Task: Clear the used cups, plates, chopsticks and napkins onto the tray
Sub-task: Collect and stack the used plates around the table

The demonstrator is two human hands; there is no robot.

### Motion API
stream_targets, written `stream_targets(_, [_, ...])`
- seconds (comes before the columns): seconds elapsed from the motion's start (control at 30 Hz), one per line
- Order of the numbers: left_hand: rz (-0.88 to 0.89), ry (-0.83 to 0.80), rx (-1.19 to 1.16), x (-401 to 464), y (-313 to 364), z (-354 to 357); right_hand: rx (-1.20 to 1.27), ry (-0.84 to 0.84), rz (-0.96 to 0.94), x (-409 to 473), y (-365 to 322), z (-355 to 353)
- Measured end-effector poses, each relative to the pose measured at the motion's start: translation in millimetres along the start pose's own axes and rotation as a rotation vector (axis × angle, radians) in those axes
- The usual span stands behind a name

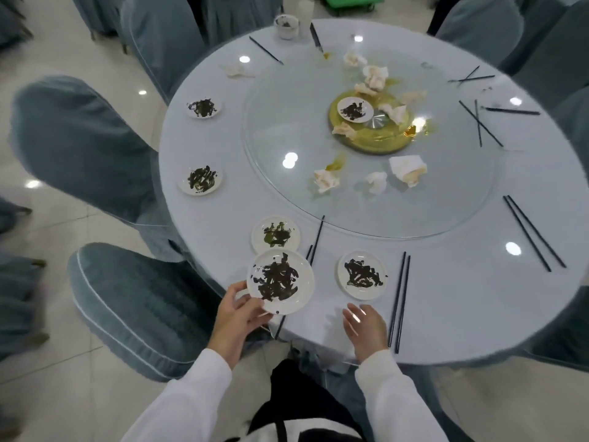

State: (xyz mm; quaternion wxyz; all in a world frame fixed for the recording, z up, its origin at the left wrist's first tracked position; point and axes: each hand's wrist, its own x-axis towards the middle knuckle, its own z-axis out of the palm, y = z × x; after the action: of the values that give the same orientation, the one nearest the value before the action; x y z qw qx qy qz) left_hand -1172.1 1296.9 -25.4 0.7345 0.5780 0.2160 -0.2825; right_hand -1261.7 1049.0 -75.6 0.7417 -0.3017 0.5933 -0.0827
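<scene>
Hands come first, at the bottom of the frame. The left hand [237,309] grips the near-left rim of a soiled plate [280,280], thumb over the edge, holding it at the table edge so that it partly overlaps a second dirty plate [276,235] just beyond. The right hand [366,325] is open, fingers spread and holding nothing, hovering over the tablecloth [446,298] at the lower centre.

The relation that matters: a third dirty plate [363,275] lies just above and slightly left of the right hand's fingertips, nearer to that hand than to the left. Just right of that plate a pair of chopsticks [401,298] runs almost straight up the frame, its near ends beside the right wrist. So the free right hand is best placed for either; the plate looks the likelier next pick, perhaps to stack with the held one.

Farther up, two more plates [201,181] sit along the left edge, and crumpled napkins [408,170] lie scattered on the glass turntable [287,122]. More chopsticks [534,232] lie along the right side, and a cup [287,26] stands at the top. No tray is in view, so where the plates must go cannot be told.
</scene>
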Motion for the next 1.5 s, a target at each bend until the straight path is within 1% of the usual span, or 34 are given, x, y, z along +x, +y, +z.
stream_targets(0.2, [-0.036, 0.002, 0.091, 42, 17, 32, -0.035, 0.124, 0.067, 39, -17, 5])
stream_targets(0.33, [-0.055, -0.006, 0.124, 57, 25, 44, 0.03, 0.153, 0.098, 55, -22, 4])
stream_targets(0.5, [-0.068, -0.039, 0.169, 67, 32, 43, 0.01, 0.208, 0.023, 69, -25, 12])
stream_targets(0.63, [-0.067, -0.073, 0.179, 70, 39, 37, 0.018, 0.205, -0.083, 68, -27, 17])
stream_targets(0.73, [-0.074, -0.15, 0.19, 73, 50, 28, 0.035, 0.257, -0.148, 58, -30, 19])
stream_targets(0.83, [-0.06, -0.219, 0.232, 77, 60, 20, 0.109, 0.275, -0.211, 40, -33, 22])
stream_targets(0.97, [-0.011, -0.236, 0.201, 73, 64, 11, 0.129, 0.212, -0.293, 4, -38, 34])
stream_targets(1.1, [-0.006, -0.255, 0.165, 67, 68, -2, 0.087, 0.088, -0.363, -33, -35, 48])
stream_targets(1.2, [0.004, -0.291, 0.148, 62, 73, -16, -0.01, 0.005, -0.409, -56, -26, 66])
stream_targets(1.37, [0.031, -0.343, 0.102, 47, 74, -39, -0.232, -0.06, -0.483, -84, 0, 90])
stream_targets(1.5, [0.04, -0.369, 0.082, 39, 71, -62, -0.304, -0.11, -0.495, -98, 22, 100])
